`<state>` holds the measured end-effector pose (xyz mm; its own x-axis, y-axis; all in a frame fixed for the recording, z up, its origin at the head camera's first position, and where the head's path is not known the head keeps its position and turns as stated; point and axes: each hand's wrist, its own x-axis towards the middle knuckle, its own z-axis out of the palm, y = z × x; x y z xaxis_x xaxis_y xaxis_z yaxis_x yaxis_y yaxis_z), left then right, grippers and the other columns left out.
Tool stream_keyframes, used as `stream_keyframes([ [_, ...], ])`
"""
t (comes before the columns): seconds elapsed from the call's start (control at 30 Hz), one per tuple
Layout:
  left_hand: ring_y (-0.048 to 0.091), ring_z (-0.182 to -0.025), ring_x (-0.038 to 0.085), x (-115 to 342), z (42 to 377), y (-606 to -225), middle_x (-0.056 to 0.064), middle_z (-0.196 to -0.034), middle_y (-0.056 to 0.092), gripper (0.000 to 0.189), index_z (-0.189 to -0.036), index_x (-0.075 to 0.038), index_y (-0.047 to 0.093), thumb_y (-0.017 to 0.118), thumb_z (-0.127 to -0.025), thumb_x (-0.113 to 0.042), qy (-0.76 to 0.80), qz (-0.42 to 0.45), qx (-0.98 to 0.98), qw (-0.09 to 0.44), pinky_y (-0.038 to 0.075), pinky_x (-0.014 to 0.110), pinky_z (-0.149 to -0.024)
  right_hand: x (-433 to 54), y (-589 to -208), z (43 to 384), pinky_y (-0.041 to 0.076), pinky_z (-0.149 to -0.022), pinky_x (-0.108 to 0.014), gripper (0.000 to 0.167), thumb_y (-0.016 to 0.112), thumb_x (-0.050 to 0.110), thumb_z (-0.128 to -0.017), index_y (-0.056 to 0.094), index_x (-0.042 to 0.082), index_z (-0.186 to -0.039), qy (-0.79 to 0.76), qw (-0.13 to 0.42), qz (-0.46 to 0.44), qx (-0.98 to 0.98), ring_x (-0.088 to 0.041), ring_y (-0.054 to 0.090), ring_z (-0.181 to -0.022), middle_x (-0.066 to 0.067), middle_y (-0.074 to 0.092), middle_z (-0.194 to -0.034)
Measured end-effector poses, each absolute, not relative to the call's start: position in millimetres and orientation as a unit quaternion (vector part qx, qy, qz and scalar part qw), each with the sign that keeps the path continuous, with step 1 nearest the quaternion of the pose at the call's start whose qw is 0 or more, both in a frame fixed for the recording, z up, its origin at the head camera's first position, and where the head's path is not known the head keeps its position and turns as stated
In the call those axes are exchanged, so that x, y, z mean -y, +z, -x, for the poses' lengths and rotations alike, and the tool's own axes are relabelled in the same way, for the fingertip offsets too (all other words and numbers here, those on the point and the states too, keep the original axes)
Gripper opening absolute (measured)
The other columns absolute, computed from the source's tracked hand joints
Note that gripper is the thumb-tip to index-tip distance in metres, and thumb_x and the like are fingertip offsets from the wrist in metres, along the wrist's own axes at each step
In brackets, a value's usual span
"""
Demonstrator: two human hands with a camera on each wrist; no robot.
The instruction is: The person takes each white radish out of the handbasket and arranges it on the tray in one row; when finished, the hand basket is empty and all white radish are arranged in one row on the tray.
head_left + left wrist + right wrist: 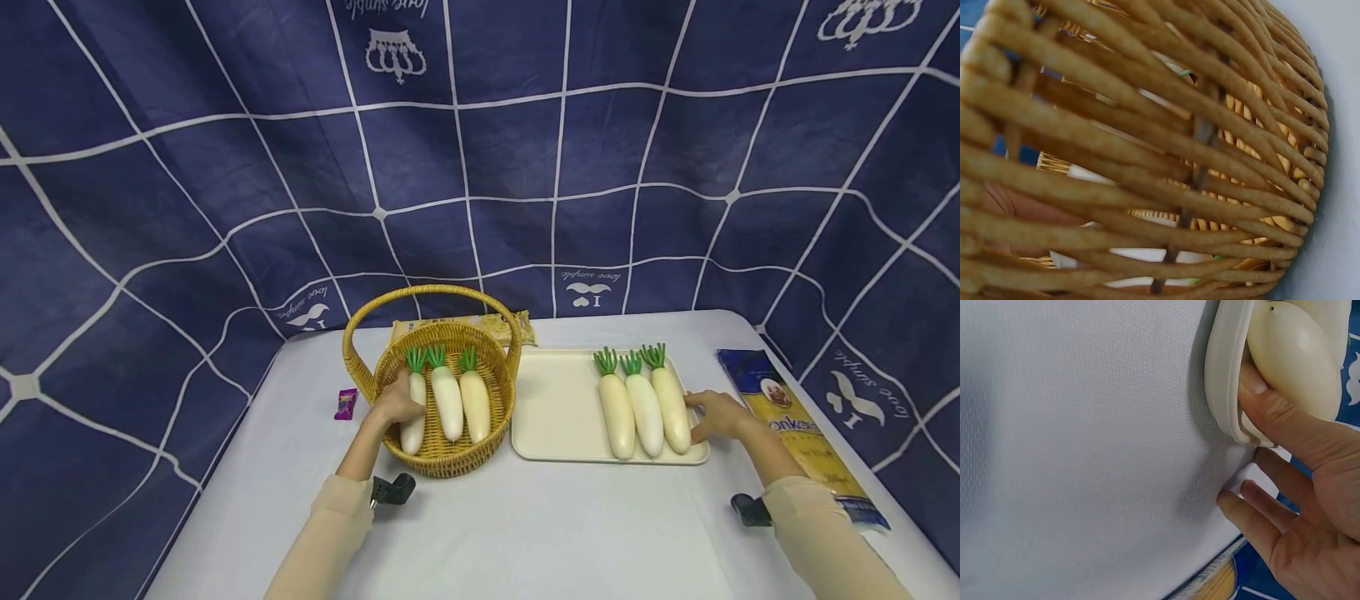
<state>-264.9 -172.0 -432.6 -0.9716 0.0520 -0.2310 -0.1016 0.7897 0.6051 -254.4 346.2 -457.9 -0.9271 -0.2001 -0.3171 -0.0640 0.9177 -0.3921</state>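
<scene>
A round wicker basket (480, 456) with a tall handle holds three white radishes with green tops. My left hand (399, 403) reaches over its left rim and grips the leftmost radish (412, 435) across the middle. In the left wrist view the basket weave (1116, 156) fills most of the picture, with part of the hand behind it. On a cream tray (558, 408) three more radishes lie side by side at the right end. My right hand (714, 415) holds the tray's right edge, thumb inside beside the rightmost radish (670, 408), other fingers outside the rim.
A yellow packet (517, 327) lies behind the basket. Left of the basket is a small purple packet (346, 404). A blue and gold bag (798, 425) lies beyond the right hand, near the table's right edge. A blue curtain (495, 167) hangs behind the white table (525, 525).
</scene>
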Motion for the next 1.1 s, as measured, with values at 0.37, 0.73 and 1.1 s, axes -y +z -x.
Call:
stream_keyframes([
  [0.37,0.051,-0.109,0.048,171.1,264.8,-430.2,0.039,-0.121,0.048,0.081,-0.138,0.013,0.021,0.065,-0.072,-0.003,0.288,0.0,-0.951,0.117,0.047,0.052,-0.088,-346.8,-459.2,254.8,0.033,-0.093,-0.068,0.074,0.082,0.015,-0.066,0.048,-0.013,-0.126,-0.191,0.186,0.064,-0.962,-0.06,0.035,-0.116,-0.039,0.044,-0.127],
  [0.73,0.05,-0.11,0.048,171.0,270.4,-429.4,0.04,-0.123,0.045,0.089,-0.141,0.015,0.017,0.068,-0.071,-0.003,0.292,-0.007,-0.948,0.126,0.048,0.049,-0.089,-349.5,-460.3,255.8,0.035,-0.091,-0.068,0.076,0.084,0.018,-0.063,0.05,-0.013,-0.124,-0.188,0.175,0.071,-0.964,-0.06,0.038,-0.114,-0.038,0.047,-0.125],
  [1.1,0.052,-0.108,0.041,169.4,282.8,-426.0,0.035,-0.123,0.046,0.091,-0.136,0.018,0.02,0.075,-0.068,-0.004,0.272,0.019,-0.947,0.171,0.051,0.045,-0.086,-350.5,-461.7,256.7,0.034,-0.092,-0.068,0.076,0.082,0.017,-0.066,0.048,-0.013,-0.126,-0.19,0.178,0.075,-0.963,-0.06,0.037,-0.115,-0.039,0.045,-0.126],
])
